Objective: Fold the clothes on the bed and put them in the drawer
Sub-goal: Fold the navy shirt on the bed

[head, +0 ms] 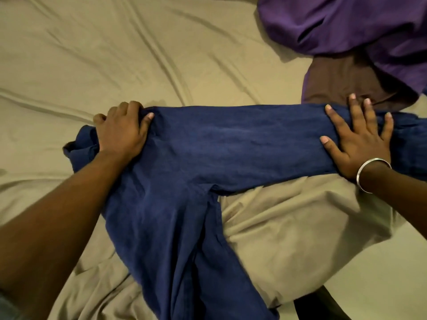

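Head view, hands [122, 130] [360, 144] on navy garment [208, 146]

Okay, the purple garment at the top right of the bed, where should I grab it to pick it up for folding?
Probably by the purple garment's near edge, coming from the right hand's side. It lies bunched in deep folds, partly over a brown cloth, so pinching a raised fold there and lifting should let it hang free. Collar and hem aren't visible.

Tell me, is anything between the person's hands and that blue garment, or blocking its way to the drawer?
Nothing lies between them: the left hand grips the navy blue garment at one end, and the right hand presses flat on the other. No drawer shows in this view, so that path cannot be judged. A purple garment lies just beyond.
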A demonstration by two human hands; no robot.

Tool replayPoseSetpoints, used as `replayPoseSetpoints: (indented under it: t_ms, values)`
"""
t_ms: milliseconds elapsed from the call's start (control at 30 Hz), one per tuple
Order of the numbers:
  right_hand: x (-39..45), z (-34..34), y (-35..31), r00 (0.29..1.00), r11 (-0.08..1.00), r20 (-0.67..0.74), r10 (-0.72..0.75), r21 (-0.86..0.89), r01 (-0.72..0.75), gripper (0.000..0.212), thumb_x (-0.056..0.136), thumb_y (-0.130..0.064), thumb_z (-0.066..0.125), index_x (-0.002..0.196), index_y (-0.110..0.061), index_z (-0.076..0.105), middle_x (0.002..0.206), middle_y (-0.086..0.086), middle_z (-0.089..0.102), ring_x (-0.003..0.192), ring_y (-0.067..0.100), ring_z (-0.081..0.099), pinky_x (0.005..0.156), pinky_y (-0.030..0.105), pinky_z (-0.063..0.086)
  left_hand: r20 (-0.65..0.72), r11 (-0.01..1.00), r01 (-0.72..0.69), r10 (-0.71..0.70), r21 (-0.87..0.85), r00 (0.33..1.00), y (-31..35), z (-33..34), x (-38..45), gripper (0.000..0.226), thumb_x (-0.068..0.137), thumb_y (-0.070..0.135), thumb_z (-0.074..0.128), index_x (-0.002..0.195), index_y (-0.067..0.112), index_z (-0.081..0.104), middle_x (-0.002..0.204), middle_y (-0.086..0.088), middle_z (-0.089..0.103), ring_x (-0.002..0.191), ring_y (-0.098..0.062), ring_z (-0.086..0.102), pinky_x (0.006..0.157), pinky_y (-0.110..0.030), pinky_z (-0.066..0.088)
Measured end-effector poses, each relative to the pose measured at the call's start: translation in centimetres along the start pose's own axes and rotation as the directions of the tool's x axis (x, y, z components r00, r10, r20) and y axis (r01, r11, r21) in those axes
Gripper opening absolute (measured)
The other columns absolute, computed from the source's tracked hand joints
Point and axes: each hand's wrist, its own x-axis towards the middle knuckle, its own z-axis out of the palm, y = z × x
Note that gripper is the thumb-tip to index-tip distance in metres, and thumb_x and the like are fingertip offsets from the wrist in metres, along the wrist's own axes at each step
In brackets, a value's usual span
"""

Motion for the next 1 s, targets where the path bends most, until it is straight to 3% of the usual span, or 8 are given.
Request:
replayPoseSetpoints:
  t_ms: [200,300,467,600,700,800,933,1000]
  values:
    - [0.0,-0.5,0.3,1.000,1.000,0.027,-0.008,0.030,0.008,0.068,0.091,-0.071,0.017,0.154,-0.047,0.008,0.165,0.000,-0.001,0.152,0.027,-0.002,0.117,0.059,-0.003,-0.044,0.990,0.064,-0.059,0.127,0.997,-3.5,-0.9,-4.9,0.041,0.106,0.042,0.035,0.102,0.006,0.054,0.097,-0.022,0.065,0.088,-0.043,0.058,0.080,-0.052,0.036]
    - [-0.1,-0.6,0.2,1.000,1.000,0.013,-0.009,0.030,0.009,0.068,0.091,-0.070,0.019,0.154,-0.047,0.009,0.165,0.001,0.000,0.152,0.027,-0.001,0.117,0.059,-0.003,0.095,0.999,-0.033,0.030,0.033,0.995,-5.2,-1.8,-3.3,0.047,0.102,0.049,0.036,0.107,0.008,0.057,0.090,-0.028,0.064,0.083,-0.046,0.061,0.063,-0.043,0.038]
    - [0.0,-0.5,0.4,1.000,0.999,-0.008,-0.016,0.044,0.016,0.066,0.091,-0.068,0.023,0.153,-0.048,0.012,0.165,0.001,0.005,0.151,0.026,0.003,0.116,0.058,-0.003,0.521,0.969,-0.040,0.167,-0.246,0.837,-6.1,-5.0,1.7,0.046,0.098,0.053,0.041,0.109,0.021,0.072,0.100,-0.014,0.066,0.105,-0.033,0.058,0.089,-0.038,0.042]
    - [-0.4,-1.5,1.4,0.999,0.994,-0.035,-0.041,0.095,0.045,0.060,0.094,-0.062,0.024,0.152,-0.047,0.021,0.165,0.001,0.013,0.150,0.025,0.012,0.118,0.057,0.004,0.498,0.892,-0.034,0.283,-0.450,0.820,-7.7,-5.5,2.5,0.045,0.099,0.059,0.035,0.084,0.020,0.053,0.085,0.001,0.061,0.087,-0.018,0.054,0.084,-0.031,0.040]
    - [-1.0,-2.5,3.4,0.995,0.995,0.002,-0.097,0.011,0.097,0.064,0.092,-0.063,0.027,0.153,-0.048,0.015,0.165,0.002,0.007,0.150,0.028,0.012,0.118,0.059,0.009,0.604,0.774,0.181,0.301,-0.607,0.738,-7.7,-5.5,2.3,0.045,0.102,0.045,0.043,0.075,0.019,0.068,0.073,0.012,0.066,0.071,0.000,0.055,0.070,-0.010,0.046]
    - [-1.1,-2.7,4.3,0.991,0.990,0.030,-0.133,-0.034,0.134,0.069,0.090,-0.067,0.025,0.154,-0.046,0.013,0.166,0.002,0.002,0.151,0.029,0.010,0.117,0.060,0.010,0.662,0.794,0.215,0.288,-0.569,0.692,-7.1,-5.6,3.2,0.042,0.101,0.027,0.045,0.068,0.019,0.070,0.069,0.010,0.066,0.069,-0.004,0.054,0.064,-0.011,0.047]
    - [-1.1,-2.7,4.2,0.985,0.986,-0.044,-0.168,0.014,0.169,0.075,0.088,-0.072,0.024,0.154,-0.036,0.024,0.166,0.005,0.006,0.150,0.031,0.015,0.116,0.063,0.011,0.612,0.976,0.009,0.129,-0.218,0.780,-4.9,-3.6,4.4,0.034,0.103,0.043,0.040,0.104,0.016,0.060,0.112,-0.015,0.065,0.102,-0.030,0.057,0.088,-0.036,0.041]
    - [-2.2,-3.6,3.3,0.939,0.949,-0.194,-0.285,0.082,0.305,0.079,0.086,-0.068,0.041,0.147,-0.017,0.044,0.160,0.019,0.020,0.143,0.038,0.028,0.111,0.067,0.020,0.607,0.996,-0.037,0.075,-0.076,0.791,-3.1,-1.8,3.9,0.041,0.104,0.048,0.033,0.116,0.013,0.051,0.123,-0.024,0.059,0.109,-0.039,0.055,0.093,-0.044,0.040]
